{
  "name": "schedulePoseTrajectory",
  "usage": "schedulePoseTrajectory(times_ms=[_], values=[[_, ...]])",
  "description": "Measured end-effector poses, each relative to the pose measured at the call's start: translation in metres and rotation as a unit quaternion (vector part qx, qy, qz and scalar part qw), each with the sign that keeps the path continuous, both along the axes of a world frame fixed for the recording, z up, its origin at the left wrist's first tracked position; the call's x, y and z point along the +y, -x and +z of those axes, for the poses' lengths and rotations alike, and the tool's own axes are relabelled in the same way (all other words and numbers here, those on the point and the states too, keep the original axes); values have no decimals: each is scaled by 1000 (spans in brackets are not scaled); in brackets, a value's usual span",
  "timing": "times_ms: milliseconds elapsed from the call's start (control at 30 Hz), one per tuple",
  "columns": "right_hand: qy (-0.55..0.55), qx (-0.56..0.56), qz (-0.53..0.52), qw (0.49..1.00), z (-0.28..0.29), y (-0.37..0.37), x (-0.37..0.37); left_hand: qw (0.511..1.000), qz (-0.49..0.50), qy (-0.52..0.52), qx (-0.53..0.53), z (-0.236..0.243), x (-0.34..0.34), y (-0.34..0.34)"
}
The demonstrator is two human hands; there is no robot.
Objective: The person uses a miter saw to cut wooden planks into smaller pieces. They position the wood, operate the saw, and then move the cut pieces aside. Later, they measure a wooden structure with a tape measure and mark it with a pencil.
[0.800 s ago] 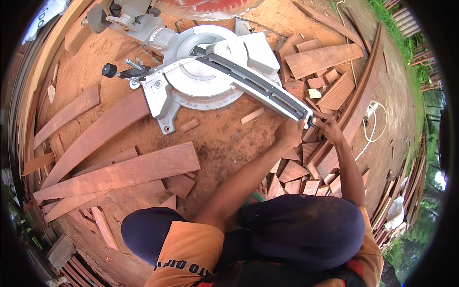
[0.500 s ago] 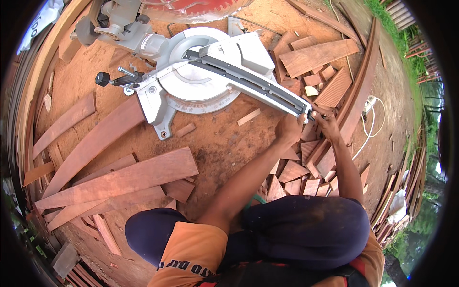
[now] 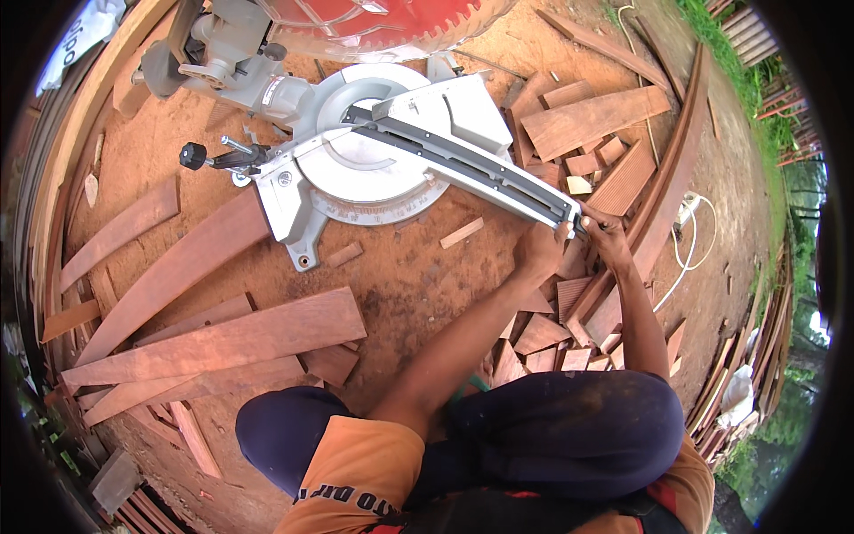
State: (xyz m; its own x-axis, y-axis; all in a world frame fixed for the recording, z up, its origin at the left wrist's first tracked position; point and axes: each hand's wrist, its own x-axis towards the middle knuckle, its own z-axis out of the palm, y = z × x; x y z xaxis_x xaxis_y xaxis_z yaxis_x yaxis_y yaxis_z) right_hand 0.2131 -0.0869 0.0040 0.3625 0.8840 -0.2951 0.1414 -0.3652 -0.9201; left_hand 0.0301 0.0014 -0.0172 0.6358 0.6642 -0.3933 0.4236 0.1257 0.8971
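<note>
A miter saw with a red blade guard (image 3: 374, 22) and a round silver turntable (image 3: 365, 178) stands on the sawdust-covered ground at the top centre. Its long silver and black arm (image 3: 476, 169) angles down to the right. My left hand (image 3: 538, 249) is closed round the outer end of this arm from the near side, thumb up at the tip. My right hand (image 3: 607, 240) grips the same end from the right, fingers bent about the dark end piece (image 3: 576, 224). Part of that end is hidden by my fingers.
Reddish wooden boards (image 3: 218, 338) lie at left; offcuts (image 3: 592, 116) are piled right of the saw and beside my knees. A long plank (image 3: 676, 165) runs along the right, with a white cable (image 3: 689, 258) beyond it. Stacked strips (image 3: 756, 329) line the right edge.
The view has shifted slightly, the saw sitting a little lower in the picture than half a second ago. Both my hands remain at the arm's end with only small finger movement.
</note>
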Motion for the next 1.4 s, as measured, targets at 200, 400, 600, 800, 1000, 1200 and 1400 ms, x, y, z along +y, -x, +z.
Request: schedulePoseTrajectory(times_ms=[200, 400, 600, 800, 1000, 1200, 1400], values=[[-9, 21, -19, 1000, -3, -4, 1, 1000, -2, 2, -5, -4, 0, -6], [9, 25, -26, 999, -6, -11, 1, 999, 12, 10, -34, -5, 0, -7], [13, 16, -23, 1000, 2, -6, 6, 999, -7, 45, -23, -7, 3, -6], [15, 30, -20, 999, 3, -6, 4, 993, -13, 104, -50, 3, 6, -1], [-1, 22, -15, 1000, -1, -6, 2, 990, 4, 127, -60, 4, 4, 0], [-7, 25, -10, 1000, 3, -4, 6, 990, 30, 115, -71, -3, 0, -2], [-5, 24, 1, 1000, 6, -6, 7, 991, 21, 118, -62, -2, 1, -2]])
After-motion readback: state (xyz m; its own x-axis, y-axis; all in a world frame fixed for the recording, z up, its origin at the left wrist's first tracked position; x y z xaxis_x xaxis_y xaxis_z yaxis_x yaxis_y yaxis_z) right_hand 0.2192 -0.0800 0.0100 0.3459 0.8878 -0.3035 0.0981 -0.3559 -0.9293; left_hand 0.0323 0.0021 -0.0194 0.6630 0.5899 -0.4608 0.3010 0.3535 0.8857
